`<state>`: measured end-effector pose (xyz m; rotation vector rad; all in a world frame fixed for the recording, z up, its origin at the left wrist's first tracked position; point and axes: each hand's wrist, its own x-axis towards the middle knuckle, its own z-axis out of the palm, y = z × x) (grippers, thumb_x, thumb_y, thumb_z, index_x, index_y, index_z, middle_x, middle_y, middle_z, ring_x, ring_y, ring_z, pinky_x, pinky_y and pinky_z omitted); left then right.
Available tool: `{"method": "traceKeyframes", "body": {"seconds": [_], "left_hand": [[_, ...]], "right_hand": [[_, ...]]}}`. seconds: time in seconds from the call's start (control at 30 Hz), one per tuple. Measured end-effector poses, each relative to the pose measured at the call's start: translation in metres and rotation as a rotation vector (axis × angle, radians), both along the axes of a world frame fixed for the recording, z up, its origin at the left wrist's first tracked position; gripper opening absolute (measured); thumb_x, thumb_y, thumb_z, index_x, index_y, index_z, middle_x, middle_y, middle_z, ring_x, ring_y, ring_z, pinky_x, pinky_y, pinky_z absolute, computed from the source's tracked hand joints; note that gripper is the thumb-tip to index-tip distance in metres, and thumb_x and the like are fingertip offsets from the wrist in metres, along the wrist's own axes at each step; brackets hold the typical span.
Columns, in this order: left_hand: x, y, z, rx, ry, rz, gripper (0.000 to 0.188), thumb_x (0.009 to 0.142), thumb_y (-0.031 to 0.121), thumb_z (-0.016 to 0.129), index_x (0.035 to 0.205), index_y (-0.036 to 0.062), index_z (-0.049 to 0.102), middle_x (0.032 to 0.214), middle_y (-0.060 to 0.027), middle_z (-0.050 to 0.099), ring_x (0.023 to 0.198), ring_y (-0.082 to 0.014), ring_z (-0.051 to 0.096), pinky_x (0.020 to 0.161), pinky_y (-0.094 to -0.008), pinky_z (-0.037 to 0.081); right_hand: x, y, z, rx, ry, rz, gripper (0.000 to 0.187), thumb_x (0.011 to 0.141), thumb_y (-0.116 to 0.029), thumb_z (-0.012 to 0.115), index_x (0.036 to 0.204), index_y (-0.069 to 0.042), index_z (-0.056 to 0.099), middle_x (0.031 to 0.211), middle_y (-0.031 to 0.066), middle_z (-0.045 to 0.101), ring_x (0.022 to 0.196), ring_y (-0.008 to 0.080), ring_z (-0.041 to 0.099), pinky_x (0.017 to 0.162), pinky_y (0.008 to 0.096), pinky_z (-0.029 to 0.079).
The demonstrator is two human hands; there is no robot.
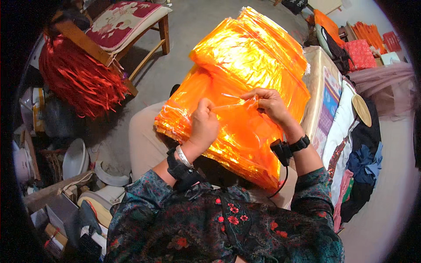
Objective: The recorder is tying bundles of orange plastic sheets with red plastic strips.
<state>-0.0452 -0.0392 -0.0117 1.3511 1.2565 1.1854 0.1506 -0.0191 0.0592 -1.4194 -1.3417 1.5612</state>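
Note:
Across my lap lies a thick stack of shiny orange plastic film (250, 48), its edges layered and crinkled. Over the stack's middle, my left hand (204, 125) is closed in a fist with the thumb on top, gripping one end of a thin pale strand (226, 105). The strand runs taut to my right hand (269, 104), whose thumb and fingers pinch its other end beside a bit of clear or orange film. Whether the strand is string or a twisted strip of film, I cannot tell. A silver bangle and black band circle my left wrist; a black strapped device sits on my right.
On the left, a bundle of red strips (83, 79) hangs by a wooden chair with a patterned cushion (127, 24). White basins (75, 158) and boxes stand lower left. To the right, a bed or bench holds clothes (366, 162) and a round tan fan (362, 110).

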Motion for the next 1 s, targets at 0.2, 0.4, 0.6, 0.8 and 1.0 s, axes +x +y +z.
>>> {"method": "traceKeyframes", "body": {"seconds": [0.2,0.4,0.6,0.8,1.0], "left_hand": [[-0.012,0.000,0.014,-0.294,-0.468,-0.029,0.022,0.073,-0.010,0.030,0.083,0.0001,0.046,0.084,-0.0074,0.049,0.048,-0.0112,0.050,0.036,-0.0208,0.039],[-0.002,-0.005,0.003,0.131,-0.071,-0.045,0.022,0.071,-0.008,0.036,0.088,-0.0001,0.048,0.077,-0.0145,0.053,0.061,-0.0282,0.056,0.052,-0.0344,0.046],[0.017,-0.017,0.032,0.383,0.094,-0.053,0.019,0.073,0.001,0.048,0.091,0.0020,0.044,0.074,-0.0180,0.051,0.068,-0.0365,0.052,0.058,-0.0398,0.043],[0.036,-0.021,0.018,-0.438,-0.166,-0.297,0.023,0.077,0.001,0.044,0.097,0.0025,0.034,0.068,-0.0112,0.048,0.045,-0.0194,0.050,0.039,-0.0338,0.043],[0.015,0.008,0.013,-0.820,-0.612,-0.062,0.026,0.070,-0.008,0.035,0.091,0.0060,0.034,0.059,-0.0132,0.044,0.034,-0.0184,0.043,0.030,-0.0344,0.040]], "right_hand": [[-0.019,0.001,0.012,0.198,-0.433,0.302,0.026,0.069,0.002,0.045,0.087,-0.002,0.063,0.069,0.0065,0.061,0.061,0.0139,0.054,0.057,0.0256,0.044],[-0.036,-0.002,0.020,0.105,-0.696,0.397,0.029,0.066,0.001,0.048,0.092,-0.003,0.061,0.078,0.0159,0.061,0.069,0.0219,0.059,0.064,0.0308,0.046],[-0.029,-0.013,0.006,-0.025,-0.342,0.092,0.035,0.067,0.002,0.047,0.100,-0.004,0.059,0.066,0.0056,0.058,0.056,0.0120,0.052,0.051,0.0246,0.043],[-0.014,0.015,0.030,-0.064,-0.481,0.129,0.030,0.067,0.002,0.047,0.094,-0.003,0.060,0.062,0.0020,0.055,0.054,0.0097,0.050,0.048,0.0239,0.041],[-0.012,0.039,0.042,0.116,-0.914,0.583,0.021,0.064,-0.009,0.055,0.084,-0.007,0.063,0.073,0.0100,0.062,0.067,0.0201,0.059,0.062,0.0294,0.045]]}}
